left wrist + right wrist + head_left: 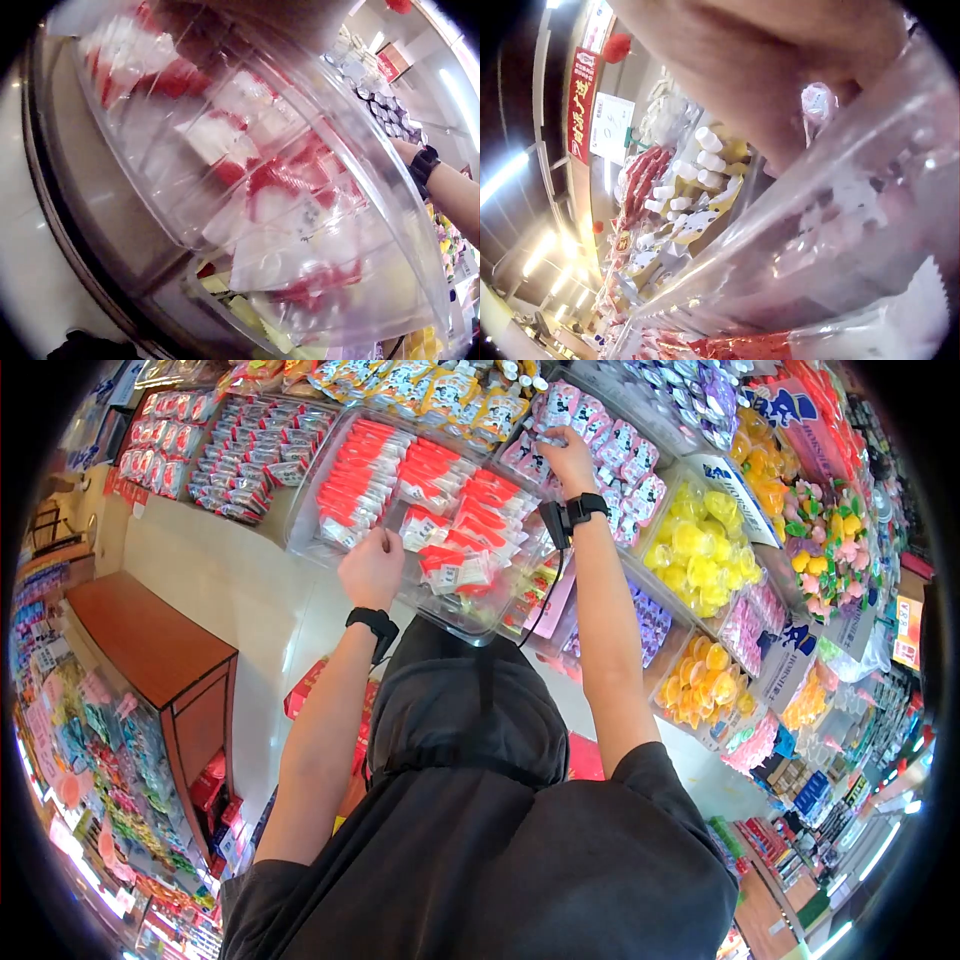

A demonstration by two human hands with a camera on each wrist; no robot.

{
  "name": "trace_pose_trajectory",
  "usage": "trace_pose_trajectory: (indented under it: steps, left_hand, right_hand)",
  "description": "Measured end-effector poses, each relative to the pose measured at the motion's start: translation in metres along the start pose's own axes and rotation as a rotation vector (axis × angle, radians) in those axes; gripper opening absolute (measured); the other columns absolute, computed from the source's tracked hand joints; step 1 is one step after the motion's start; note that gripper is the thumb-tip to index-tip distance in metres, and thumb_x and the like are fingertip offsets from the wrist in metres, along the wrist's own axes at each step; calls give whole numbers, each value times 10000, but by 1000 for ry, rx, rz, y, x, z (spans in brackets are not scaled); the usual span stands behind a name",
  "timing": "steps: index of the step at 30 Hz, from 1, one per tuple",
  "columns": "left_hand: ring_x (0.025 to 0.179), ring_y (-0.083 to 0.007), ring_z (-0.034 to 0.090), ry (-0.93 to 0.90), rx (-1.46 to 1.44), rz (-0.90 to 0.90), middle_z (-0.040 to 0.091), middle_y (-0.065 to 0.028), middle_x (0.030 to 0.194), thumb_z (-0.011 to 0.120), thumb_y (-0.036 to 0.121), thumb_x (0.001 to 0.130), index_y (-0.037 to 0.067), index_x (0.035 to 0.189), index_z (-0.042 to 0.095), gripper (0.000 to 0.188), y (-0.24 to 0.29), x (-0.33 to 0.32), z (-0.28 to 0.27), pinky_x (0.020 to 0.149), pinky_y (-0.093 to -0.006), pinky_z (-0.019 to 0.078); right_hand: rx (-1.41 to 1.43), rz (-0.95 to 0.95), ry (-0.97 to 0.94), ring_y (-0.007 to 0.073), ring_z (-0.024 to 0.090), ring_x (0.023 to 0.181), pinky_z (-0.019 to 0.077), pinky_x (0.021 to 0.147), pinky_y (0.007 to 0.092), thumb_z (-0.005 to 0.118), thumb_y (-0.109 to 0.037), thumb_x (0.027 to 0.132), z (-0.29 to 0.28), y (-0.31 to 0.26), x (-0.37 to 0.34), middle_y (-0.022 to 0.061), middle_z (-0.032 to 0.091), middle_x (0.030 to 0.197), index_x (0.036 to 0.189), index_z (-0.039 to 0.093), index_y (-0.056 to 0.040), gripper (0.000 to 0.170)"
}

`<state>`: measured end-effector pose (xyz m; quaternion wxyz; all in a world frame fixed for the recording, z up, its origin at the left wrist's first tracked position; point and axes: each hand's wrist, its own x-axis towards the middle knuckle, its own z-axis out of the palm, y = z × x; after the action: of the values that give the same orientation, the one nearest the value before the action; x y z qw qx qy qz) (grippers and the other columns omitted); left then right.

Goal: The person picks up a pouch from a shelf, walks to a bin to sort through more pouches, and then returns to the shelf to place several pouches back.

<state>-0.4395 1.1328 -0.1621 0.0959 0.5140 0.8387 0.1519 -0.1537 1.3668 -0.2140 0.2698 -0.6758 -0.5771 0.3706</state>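
Note:
My left hand [372, 570] curls over the near rim of a clear plastic bin [465, 632]. Red-and-white packets [360, 475] fill this bin; in the left wrist view, they show through its wall [180, 232]. Farther right, my right hand [568, 460] is over a bin of pink-and-white packets [630, 450] with dark spots, its fingers bent. Seen from the right wrist, a small pink-and-white wrapped candy [819, 103] shows between the fingers of that hand [780, 60], pinched there. The fingertips are partly hidden behind the hand and the bin wall.
Yellow spotted pouches [440, 395] with white caps lie beyond the bins. To the right are yellow round packs [700, 540] and orange cups [700, 680]. A brown wooden counter [150, 640] stands at left. A black cable [545, 605] hangs from my right wrist.

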Motion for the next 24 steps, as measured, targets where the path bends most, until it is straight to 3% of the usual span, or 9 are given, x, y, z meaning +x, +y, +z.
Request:
trace_pose_trajectory:
  steps: [3, 6, 9, 12, 13, 19, 24]
  left_hand:
    - [689, -379, 711, -6, 17, -12, 714, -145, 717, 608, 334, 990, 97, 790, 670, 316, 1, 0, -1, 619, -501, 535]
    - [683, -379, 711, 6, -2, 1, 714, -146, 717, 611, 334, 987, 99, 797, 671, 308, -1, 0, 2, 620, -502, 538]
    - [674, -379, 709, 15, -15, 11, 711, -149, 715, 617, 330, 983, 99, 795, 667, 302, -3, 2, 4, 620, -504, 541]
    - [670, -379, 707, 38, -8, 13, 709, -149, 711, 622, 325, 980, 97, 787, 660, 301, -3, 1, 4, 618, -507, 541]
    - [670, -379, 707, 39, -5, 12, 708, -149, 709, 624, 324, 979, 96, 784, 658, 301, -3, 2, 5, 616, -506, 540]
    - [669, -382, 706, 31, -32, 4, 707, -149, 705, 624, 317, 978, 92, 767, 653, 309, -4, 1, 5, 611, -509, 539]
    - [671, -383, 706, 25, -36, 1, 705, -149, 701, 618, 308, 981, 92, 764, 652, 308, -1, 2, 4, 617, -511, 539]
  right_hand:
    - [-35, -173, 25, 300, 750, 892, 572, 847, 398, 831, -294, 801, 1, 4, -3, 169, 785, 1008, 1210, 790, -136, 440]
    - [11, -33, -76, 291, 751, 868, 571, 817, 400, 836, -295, 801, -6, 1, -2, 171, 782, 955, 1198, 783, -126, 435]
    - [21, -110, -35, 280, 734, 810, 558, 755, 388, 843, -303, 797, -3, 2, -3, 152, 761, 867, 1130, 773, -103, 394]
    - [71, 29, -53, 275, 703, 746, 536, 709, 379, 841, -286, 796, -10, -6, -9, 125, 719, 776, 1030, 740, -73, 333]
    - [95, -2, -32, 256, 681, 712, 524, 688, 380, 840, -258, 788, -10, -2, -9, 99, 695, 753, 969, 717, -61, 295]
    - [80, -5, 67, 220, 686, 733, 520, 677, 378, 823, -193, 783, -8, 10, -7, 86, 706, 794, 945, 708, -66, 236]
    - [237, 68, 51, 208, 686, 747, 534, 672, 350, 813, -133, 786, -12, 12, -6, 101, 707, 885, 996, 680, -48, 262]
